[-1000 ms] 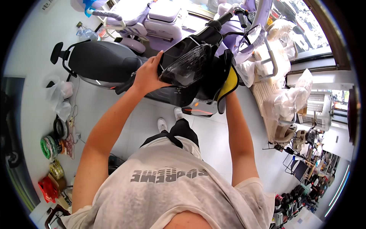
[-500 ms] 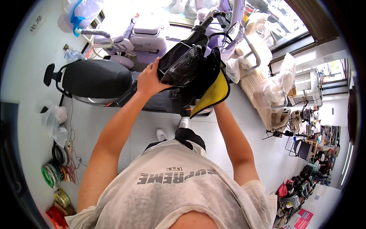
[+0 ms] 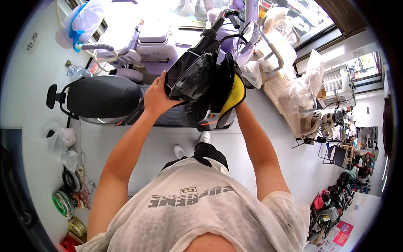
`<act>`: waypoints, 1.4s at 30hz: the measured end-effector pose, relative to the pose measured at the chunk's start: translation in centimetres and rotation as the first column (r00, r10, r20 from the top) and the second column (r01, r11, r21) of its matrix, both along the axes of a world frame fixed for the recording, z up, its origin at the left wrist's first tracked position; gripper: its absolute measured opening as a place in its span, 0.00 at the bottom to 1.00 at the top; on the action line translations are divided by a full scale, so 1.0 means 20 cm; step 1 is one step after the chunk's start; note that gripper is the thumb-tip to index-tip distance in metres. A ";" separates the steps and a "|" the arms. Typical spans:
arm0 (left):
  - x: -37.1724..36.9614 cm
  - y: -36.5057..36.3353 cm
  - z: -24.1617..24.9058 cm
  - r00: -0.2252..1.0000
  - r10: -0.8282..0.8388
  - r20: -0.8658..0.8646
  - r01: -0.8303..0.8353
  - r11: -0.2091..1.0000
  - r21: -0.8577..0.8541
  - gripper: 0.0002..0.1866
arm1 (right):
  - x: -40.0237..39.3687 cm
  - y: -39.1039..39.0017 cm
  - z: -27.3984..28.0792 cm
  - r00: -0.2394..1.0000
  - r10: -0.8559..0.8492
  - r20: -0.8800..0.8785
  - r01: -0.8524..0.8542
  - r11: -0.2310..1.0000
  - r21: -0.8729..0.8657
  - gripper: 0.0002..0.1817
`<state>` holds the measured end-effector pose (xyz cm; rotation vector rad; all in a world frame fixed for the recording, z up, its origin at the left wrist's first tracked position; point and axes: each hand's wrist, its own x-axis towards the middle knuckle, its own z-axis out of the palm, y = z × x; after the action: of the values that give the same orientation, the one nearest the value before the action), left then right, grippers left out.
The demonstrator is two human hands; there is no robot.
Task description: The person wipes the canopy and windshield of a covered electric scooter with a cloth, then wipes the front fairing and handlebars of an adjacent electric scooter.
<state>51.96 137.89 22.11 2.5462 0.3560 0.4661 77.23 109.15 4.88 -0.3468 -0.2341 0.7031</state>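
Note:
A black electric scooter (image 3: 105, 96) stands crosswise in front of me. Its dashboard (image 3: 193, 77) is covered by crinkled clear film. My left hand (image 3: 157, 98) grips the dashboard's left edge, thumb on the near side and fingers over the far side. On the right, a yellow cloth (image 3: 236, 93) with a dark edge and greyish underside hangs against the scooter's black front panel (image 3: 226, 71). My right hand (image 3: 239, 106) is at this cloth, its fingers hidden behind the fabric. The far handlebar grip (image 3: 231, 19) points away from me.
Lilac scooters (image 3: 157, 50) stand close behind. To the right are a beige, plastic-wrapped vehicle (image 3: 277, 92) and a folding chair (image 3: 336, 155). Coiled wire (image 3: 63, 203) and plastic bags (image 3: 65, 143) lie along the left wall.
The yellow cloth has drawn in closer to the scooter's front, with less yellow showing. My right hand moved slightly up and left with it. My left hand stays on the dashboard.

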 end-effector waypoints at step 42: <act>-0.01 0.00 -0.01 1.000 -0.004 -0.009 0.004 1.000 0.006 0.65 | 0.28 0.41 0.44 0.567 0.219 0.794 0.715 0.347 -0.607 0.17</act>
<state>51.81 137.91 21.82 2.5552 0.3527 0.4547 82.82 117.40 13.78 -1.8453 -0.6088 0.1544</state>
